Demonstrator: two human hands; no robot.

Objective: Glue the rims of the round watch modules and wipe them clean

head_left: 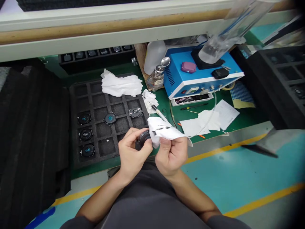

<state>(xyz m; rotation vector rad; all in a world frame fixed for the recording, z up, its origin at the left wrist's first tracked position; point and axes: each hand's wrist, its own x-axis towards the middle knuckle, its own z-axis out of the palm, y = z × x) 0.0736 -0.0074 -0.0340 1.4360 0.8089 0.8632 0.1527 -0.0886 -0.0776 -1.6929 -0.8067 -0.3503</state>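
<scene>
Between the thumb and fingers of my left hand [133, 153] is a round black watch case [144, 137], held over the right front of the foam tray. My right hand [172, 155] pinches a white wiping cloth [164, 129] with black smudges on it. The cloth's left edge meets the watch case, and part of the case is hidden by my fingers. In the black foam tray [101, 130] sit several round watch cases, among them one with a lit blue mark [110, 118] and one showing its silver back [135, 112].
A crumpled white cloth [121, 84] lies over the tray's back. Behind stand a glass dispenser bottle [156, 78] and a blue machine [177, 71] with a clear tube [212, 47]. A pen [158, 112] and papers [224, 114] lie to the right. Stacked black foam [30, 133] stands left.
</scene>
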